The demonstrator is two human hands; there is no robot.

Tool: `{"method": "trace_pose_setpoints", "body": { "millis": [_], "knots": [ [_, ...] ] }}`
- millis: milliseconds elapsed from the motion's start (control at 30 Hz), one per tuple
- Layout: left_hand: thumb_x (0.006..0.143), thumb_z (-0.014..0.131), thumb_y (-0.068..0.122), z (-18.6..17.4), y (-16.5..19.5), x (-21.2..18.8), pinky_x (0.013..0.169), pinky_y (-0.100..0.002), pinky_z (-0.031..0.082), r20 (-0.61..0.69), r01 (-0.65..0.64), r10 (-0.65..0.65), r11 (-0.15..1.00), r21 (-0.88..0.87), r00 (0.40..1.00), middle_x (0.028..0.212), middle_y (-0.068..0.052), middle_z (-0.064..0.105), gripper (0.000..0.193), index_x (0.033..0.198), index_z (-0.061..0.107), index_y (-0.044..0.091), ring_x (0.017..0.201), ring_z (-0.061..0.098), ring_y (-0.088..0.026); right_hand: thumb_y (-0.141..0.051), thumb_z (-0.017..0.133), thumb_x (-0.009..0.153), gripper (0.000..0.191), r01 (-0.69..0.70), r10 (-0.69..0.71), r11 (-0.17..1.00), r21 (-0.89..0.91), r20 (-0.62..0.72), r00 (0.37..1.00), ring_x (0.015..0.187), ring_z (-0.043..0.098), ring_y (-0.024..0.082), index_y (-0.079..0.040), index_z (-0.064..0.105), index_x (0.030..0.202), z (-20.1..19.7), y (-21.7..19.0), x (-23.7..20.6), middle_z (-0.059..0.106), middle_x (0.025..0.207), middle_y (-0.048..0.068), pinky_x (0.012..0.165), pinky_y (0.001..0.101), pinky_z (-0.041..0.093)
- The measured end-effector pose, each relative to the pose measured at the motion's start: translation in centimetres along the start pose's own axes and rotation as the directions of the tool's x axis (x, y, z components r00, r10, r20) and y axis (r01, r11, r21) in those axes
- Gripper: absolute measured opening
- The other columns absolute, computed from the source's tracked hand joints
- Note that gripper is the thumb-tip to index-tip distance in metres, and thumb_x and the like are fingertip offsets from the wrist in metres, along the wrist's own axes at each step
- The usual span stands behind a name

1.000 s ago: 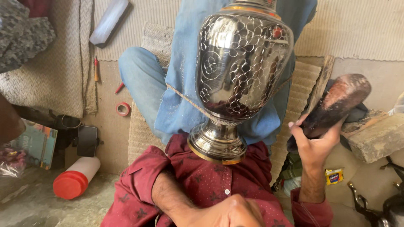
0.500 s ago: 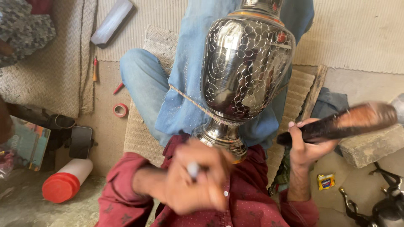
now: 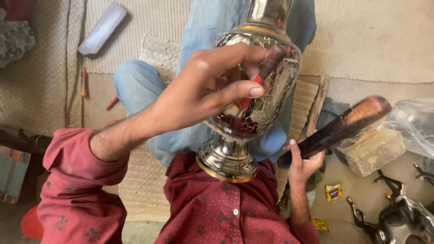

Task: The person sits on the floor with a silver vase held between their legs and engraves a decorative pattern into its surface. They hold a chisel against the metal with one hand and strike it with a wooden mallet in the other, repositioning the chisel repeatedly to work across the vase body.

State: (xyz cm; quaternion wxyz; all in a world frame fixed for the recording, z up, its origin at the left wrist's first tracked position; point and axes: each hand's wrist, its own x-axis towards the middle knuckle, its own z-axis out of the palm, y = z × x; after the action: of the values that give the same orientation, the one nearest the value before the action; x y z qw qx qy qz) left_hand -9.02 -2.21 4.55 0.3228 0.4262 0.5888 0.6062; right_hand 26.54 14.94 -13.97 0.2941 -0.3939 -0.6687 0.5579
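Nearest the camera, a dark red dotted shirt (image 3: 217,212) fills the bottom of the view, its sleeve bunched at the left forearm. On the person's lap rests a tall metal vase (image 3: 253,108), polished silver with a brass-coloured band round its flared foot and a scale-like pattern chased across its swollen belly; it leans away over the blue-jeaned legs (image 3: 149,86). The left hand (image 3: 212,86) hovers in front of the vase's belly, thumb and fingers pinched together on a thin red-and-dark tool (image 3: 262,74) whose tip lies against the patterned metal. The right hand (image 3: 303,162), lower and to the right of the vase, is wrapped closed round the end of a dark wooden mallet (image 3: 334,129), blurred and slanting upward. Beside it sit a rough stone block (image 3: 375,151), a crumpled clear plastic bag (image 3: 413,122) and, at the corner, dark glossy metal figures (image 3: 398,212). Underneath lies a woven pale mat (image 3: 144,180) on a dusty floor. Farther off, a grey flat bar (image 3: 103,30) rests on ribbed beige matting (image 3: 370,40).
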Motion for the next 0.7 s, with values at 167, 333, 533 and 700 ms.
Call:
{"method": "trace_pose_setpoints", "body": {
  "millis": [167,333,533,700],
  "knots": [
    [0.088,0.071,0.003,0.9,-0.4,1.8,0.063,-0.022,0.056,0.063,0.090,-0.084,0.990,-0.110,0.995,0.104,0.004,0.061,0.052,0.136,0.052,0.011,0.080,0.068,-0.002,0.006,0.070,0.095,0.071,-0.024,0.025,0.986,0.166,-0.002,1.000,0.078,0.065,0.019,0.007,0.032,0.154,-0.7,-4.2,-0.1,0.061,0.092,0.009,0.077,0.0390,0.061],
    [0.098,0.079,0.005,1.2,-0.6,2.5,0.076,-0.027,0.060,0.115,-0.346,0.338,0.936,0.065,0.934,0.113,-0.001,0.071,0.041,0.131,0.059,0.015,0.089,0.071,-0.010,0.008,0.068,0.094,0.070,-0.028,0.020,0.990,0.137,0.057,0.998,0.079,0.067,0.023,0.009,0.032,0.155,-0.6,-7.5,-0.5,0.063,0.092,0.013,0.081,0.0398,0.060],
    [0.086,0.086,0.010,1.6,-0.6,2.9,0.061,-0.030,0.057,0.085,-0.138,0.127,0.981,0.136,0.988,0.105,-0.006,0.070,0.053,0.132,0.058,0.011,0.075,0.071,-0.010,0.005,0.068,0.094,0.069,-0.012,0.000,0.993,0.117,0.105,0.994,0.078,0.067,0.024,0.011,0.033,0.153,-0.1,-9.5,-0.9,0.063,0.088,0.013,0.081,0.0393,0.059],
    [0.090,0.085,0.004,1.6,-0.5,2.3,0.063,-0.026,0.060,0.093,-0.178,0.172,0.982,0.069,0.981,0.116,-0.006,0.068,0.056,0.138,0.055,0.010,0.080,0.072,-0.007,0.005,0.068,0.092,0.069,0.015,-0.029,0.995,0.103,0.140,0.990,0.078,0.066,0.023,0.010,0.033,0.151,0.3,-9.7,-0.7,0.062,0.087,0.012,0.080,0.0382,0.059]
  ]
}}
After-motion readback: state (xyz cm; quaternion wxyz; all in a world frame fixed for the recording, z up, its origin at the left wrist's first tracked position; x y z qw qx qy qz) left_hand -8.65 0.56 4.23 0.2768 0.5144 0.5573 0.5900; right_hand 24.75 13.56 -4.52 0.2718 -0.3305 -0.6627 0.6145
